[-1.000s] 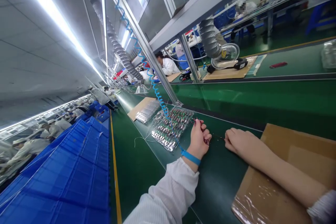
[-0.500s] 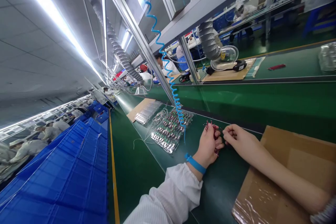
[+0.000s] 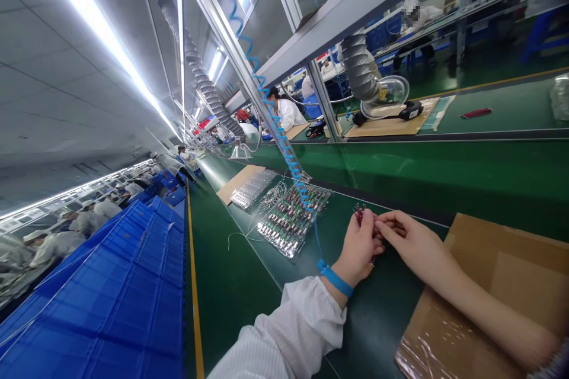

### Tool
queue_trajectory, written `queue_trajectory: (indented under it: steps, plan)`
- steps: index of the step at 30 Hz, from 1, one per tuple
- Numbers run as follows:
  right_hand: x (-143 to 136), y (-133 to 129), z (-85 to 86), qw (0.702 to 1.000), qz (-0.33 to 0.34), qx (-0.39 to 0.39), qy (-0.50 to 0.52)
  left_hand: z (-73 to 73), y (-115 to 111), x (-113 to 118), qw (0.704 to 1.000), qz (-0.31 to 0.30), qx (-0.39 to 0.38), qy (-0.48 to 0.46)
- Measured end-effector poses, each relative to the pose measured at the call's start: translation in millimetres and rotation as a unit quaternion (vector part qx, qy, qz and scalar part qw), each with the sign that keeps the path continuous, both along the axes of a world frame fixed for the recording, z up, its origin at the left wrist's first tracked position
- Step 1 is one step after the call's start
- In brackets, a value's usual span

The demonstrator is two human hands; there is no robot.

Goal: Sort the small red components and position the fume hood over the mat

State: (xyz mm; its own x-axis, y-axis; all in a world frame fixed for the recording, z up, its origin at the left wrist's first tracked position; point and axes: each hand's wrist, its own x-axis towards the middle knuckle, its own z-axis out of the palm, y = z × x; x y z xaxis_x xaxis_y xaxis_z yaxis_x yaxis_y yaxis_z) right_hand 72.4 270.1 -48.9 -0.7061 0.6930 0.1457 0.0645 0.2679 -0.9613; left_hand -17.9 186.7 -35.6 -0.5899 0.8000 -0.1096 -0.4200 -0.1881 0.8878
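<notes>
Just right of the component tray [image 3: 291,219], left hand [image 3: 359,246] grips a bundle of red parts [image 3: 359,213] while right hand [image 3: 411,240] pinches at it

Factory hall w/ green benches [image 3: 444,172], blue crates [image 3: 111,308], ceiling striplights [image 3: 102,29].

Single view from my head, tilted hard, facing forward-down along green bench [image 3: 382,314]. My left hand [image 3: 360,246] and right hand [image 3: 411,240] close below lens, lower centre. Factory line recedes far left. No second view.
</notes>
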Motion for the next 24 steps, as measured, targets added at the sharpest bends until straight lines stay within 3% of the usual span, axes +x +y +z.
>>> queue_trajectory:
  steps: [6, 14, 20, 24]
  plan:
    - [3.0, -10.9, 6.9, 0.998, 0.022, 0.053, -0.035, -3.0, -0.3, -2.2, 0.999, 0.042, -0.003, 0.011]
    - [-1.1, -10.0, -0.5, 0.998, 0.031, 0.020, -0.042, -3.3, -0.1, -4.4, 0.997, 0.069, 0.020, -0.021]
    - [-0.7, -19.2, 13.7, 0.987, 0.094, 0.128, -0.032, -6.4, 2.1, -15.6, 0.994, 0.051, 0.043, -0.088]
    - [1.0, -17.2, 14.5, 0.974, 0.070, 0.208, -0.058, -6.2, 0.8, -25.1, 0.991, 0.043, 0.040, -0.120]
